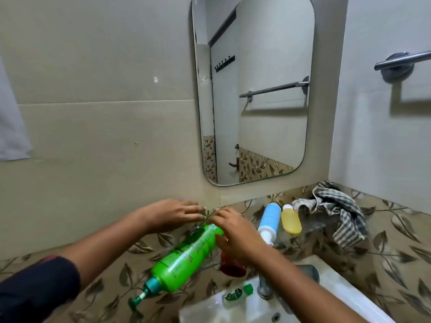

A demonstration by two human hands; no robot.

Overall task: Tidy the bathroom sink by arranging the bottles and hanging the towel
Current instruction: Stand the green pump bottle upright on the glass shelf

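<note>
Standing the green pump bottle (pixel 184 257) up: your right hand (pixel 235 231) fingers clamp its base, left hand (pixel 172 214) fingers straight, together, just beyond — pivot pump-end up, slowly.

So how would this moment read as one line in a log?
stage: arranging bottles | right hand: on base of tipped green plastic pump bottle | left hand: beside it, grip unclear | striped towel: crumpled on counter, unhung
</note>
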